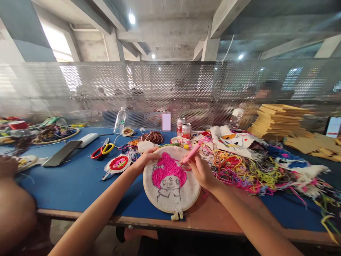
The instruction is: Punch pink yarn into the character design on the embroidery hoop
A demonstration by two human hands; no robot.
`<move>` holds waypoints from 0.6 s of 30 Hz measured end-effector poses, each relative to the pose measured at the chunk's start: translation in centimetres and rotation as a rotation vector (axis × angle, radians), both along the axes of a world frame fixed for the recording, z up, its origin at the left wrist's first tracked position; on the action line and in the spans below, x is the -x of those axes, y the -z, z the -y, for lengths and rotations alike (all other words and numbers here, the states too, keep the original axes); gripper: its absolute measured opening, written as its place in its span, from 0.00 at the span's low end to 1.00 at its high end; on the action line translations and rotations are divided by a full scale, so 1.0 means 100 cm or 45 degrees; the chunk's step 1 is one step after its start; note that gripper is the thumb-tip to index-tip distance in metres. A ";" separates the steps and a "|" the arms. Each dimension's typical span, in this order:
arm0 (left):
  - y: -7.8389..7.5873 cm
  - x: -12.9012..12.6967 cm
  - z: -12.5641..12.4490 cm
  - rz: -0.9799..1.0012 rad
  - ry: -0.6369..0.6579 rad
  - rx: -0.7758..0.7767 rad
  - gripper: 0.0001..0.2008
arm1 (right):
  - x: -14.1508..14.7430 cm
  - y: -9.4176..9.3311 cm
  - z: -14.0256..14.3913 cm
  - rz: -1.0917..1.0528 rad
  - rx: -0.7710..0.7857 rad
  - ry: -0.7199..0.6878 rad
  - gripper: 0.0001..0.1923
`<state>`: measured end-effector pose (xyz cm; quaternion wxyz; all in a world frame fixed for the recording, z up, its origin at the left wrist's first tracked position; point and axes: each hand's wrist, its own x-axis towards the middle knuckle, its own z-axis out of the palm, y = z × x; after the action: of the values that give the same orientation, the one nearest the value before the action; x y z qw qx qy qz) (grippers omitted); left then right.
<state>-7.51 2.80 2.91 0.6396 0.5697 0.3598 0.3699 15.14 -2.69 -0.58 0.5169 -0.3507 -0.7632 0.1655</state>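
Observation:
A round embroidery hoop point(172, 199) stands tilted toward me at the table's front edge, its screw clamp at the bottom. White cloth is stretched in it, with a character outlined in black and its hood filled with bright pink loops. My left hand point(146, 159) grips the hoop's upper left rim, fingers partly behind it. In my right hand point(200, 169) is a pink punch needle point(192, 153), closed between thumb and fingers. Its tip is at the cloth by the right edge of the pink area; whether it pierces the cloth I cannot tell.
Scissors point(102, 151), a phone point(62, 153) and a small round embroidered piece point(117, 163) lie to the left. Tangled yarn point(234, 167) heaps up on the right, before stacked yellow envelopes point(274, 119). Cans point(186, 131) and a bottle point(119, 121) stand behind. Another person's arm point(16, 199) is far left.

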 end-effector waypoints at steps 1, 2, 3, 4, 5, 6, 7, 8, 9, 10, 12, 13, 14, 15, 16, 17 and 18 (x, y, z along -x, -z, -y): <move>0.000 0.000 0.000 -0.005 0.002 0.000 0.10 | 0.000 0.000 0.000 -0.007 0.008 -0.001 0.08; 0.001 0.000 -0.001 -0.010 0.005 0.001 0.10 | 0.000 0.000 0.000 -0.011 0.015 -0.002 0.08; 0.002 0.001 -0.001 -0.013 0.008 0.001 0.10 | 0.000 0.000 0.000 -0.008 0.017 -0.001 0.08; 0.002 0.001 -0.002 -0.011 0.011 0.000 0.10 | 0.000 0.000 -0.001 0.002 0.012 0.003 0.08; 0.003 0.001 -0.002 -0.005 0.016 -0.003 0.10 | 0.000 0.000 -0.001 0.018 0.002 0.010 0.08; 0.003 0.001 -0.002 0.001 0.021 -0.007 0.10 | 0.000 0.000 -0.001 0.036 -0.011 0.017 0.07; 0.004 0.002 -0.002 0.007 0.025 -0.010 0.10 | 0.000 0.000 -0.001 0.057 -0.025 0.024 0.07; 0.004 0.002 -0.003 0.011 0.028 -0.010 0.10 | 0.000 0.000 -0.001 0.078 -0.036 0.030 0.07; 0.004 0.002 -0.003 0.014 0.029 -0.009 0.10 | 0.000 0.000 -0.001 0.097 -0.044 0.035 0.06; 0.004 0.002 -0.003 0.014 0.030 -0.006 0.10 | 0.000 0.000 -0.001 0.114 -0.050 0.040 0.06; 0.004 0.001 -0.003 0.012 0.032 -0.005 0.10 | 0.001 0.000 -0.001 0.145 -0.062 0.051 0.06; 0.004 0.001 -0.003 0.007 0.031 -0.008 0.09 | 0.001 0.000 0.000 0.159 -0.066 0.058 0.06; 0.004 0.001 -0.002 0.000 0.029 -0.012 0.09 | 0.001 0.000 0.000 0.173 -0.070 0.062 0.06; 0.004 0.001 -0.002 -0.007 0.024 -0.016 0.09 | 0.002 0.000 0.000 0.187 -0.071 0.065 0.06; 0.003 0.001 -0.002 -0.013 0.020 -0.020 0.09 | 0.002 0.000 0.000 0.202 -0.070 0.064 0.06; 0.003 0.001 -0.002 -0.015 0.017 -0.023 0.09 | 0.002 -0.001 0.001 0.218 -0.073 0.058 0.07; 0.003 0.001 -0.001 -0.017 0.017 -0.024 0.09 | 0.002 -0.001 0.001 0.238 -0.079 0.045 0.06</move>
<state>-7.62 2.92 2.64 0.6342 0.5805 0.3567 0.3654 14.94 -2.76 -0.49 0.4569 -0.3619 -0.8065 0.0990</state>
